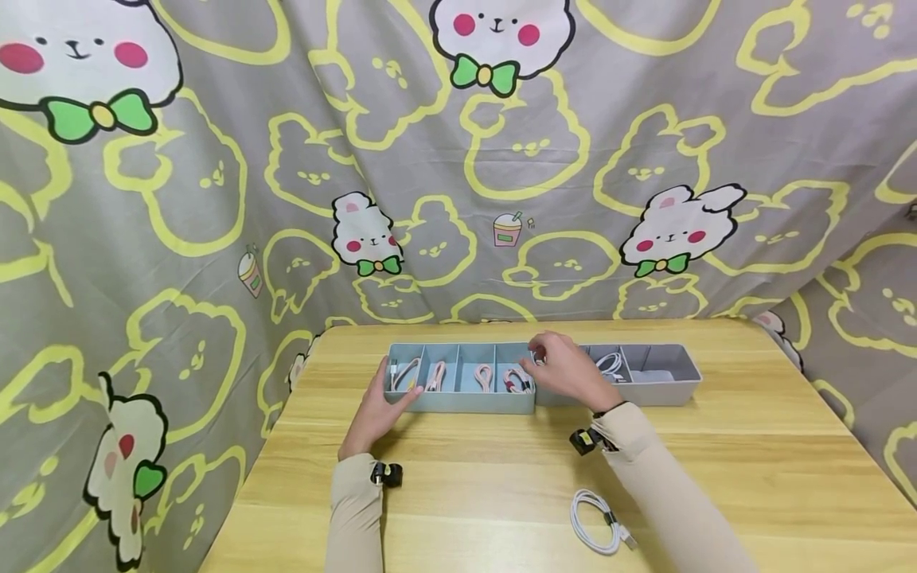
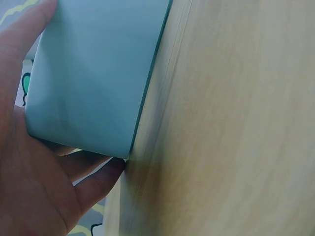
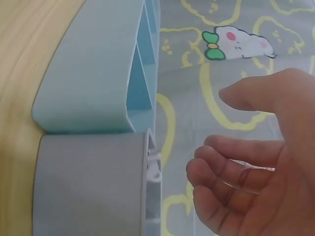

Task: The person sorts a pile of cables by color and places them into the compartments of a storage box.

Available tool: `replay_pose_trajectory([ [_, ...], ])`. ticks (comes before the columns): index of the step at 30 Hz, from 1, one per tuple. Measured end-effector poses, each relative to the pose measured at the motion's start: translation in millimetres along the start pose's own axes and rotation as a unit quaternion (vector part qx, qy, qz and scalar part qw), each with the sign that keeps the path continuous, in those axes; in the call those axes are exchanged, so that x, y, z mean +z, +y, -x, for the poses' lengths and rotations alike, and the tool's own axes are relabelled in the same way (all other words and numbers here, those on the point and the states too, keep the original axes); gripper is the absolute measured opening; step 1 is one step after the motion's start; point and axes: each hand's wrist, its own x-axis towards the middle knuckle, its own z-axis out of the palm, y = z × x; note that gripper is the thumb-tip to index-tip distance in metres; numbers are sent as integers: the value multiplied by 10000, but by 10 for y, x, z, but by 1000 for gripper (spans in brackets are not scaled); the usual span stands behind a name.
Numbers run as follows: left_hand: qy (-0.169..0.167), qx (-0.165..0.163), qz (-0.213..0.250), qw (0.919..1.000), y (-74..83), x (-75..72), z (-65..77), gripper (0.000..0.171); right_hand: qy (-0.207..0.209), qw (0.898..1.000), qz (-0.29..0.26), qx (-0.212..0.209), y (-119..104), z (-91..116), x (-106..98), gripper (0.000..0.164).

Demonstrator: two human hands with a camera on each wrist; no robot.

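My left hand (image 1: 381, 415) grips the left end of a light blue divided box (image 1: 466, 403), thumb on its front wall, fingers round the end. The left wrist view shows that hand (image 2: 34, 182) against the blue wall. Coiled cables lie in the box's compartments, among them a pinkish one (image 1: 436, 376) and a red-and-white one (image 1: 517, 381). My right hand (image 1: 569, 370) hovers where the blue box meets a grey divided box (image 1: 659, 395). In the right wrist view this hand (image 3: 246, 182) has loosely bent fingers, thumb apart, nothing between them.
A white coiled cable with a black strap (image 1: 610, 517) lies on the wooden table (image 1: 473, 493), nearer the front. Another white cable (image 1: 610, 364) sits in the grey box. Behind the table hangs a patterned curtain (image 1: 444, 175).
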Motion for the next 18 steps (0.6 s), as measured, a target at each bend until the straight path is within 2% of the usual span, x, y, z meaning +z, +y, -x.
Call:
replay_pose_trajectory([
  [7,7,-33,-63,10000,-44,-15,-5,117,278,9994,-136,-135,25,192,-99,17],
  [11,8,-21,-75,10000,-49,-7,-7,117,389,9991,-144,-123,30,302,-163,19],
  [18,27,94,-9,10000,-45,17,-5,115,487,9976,-476,-83,54,525,-256,28],
])
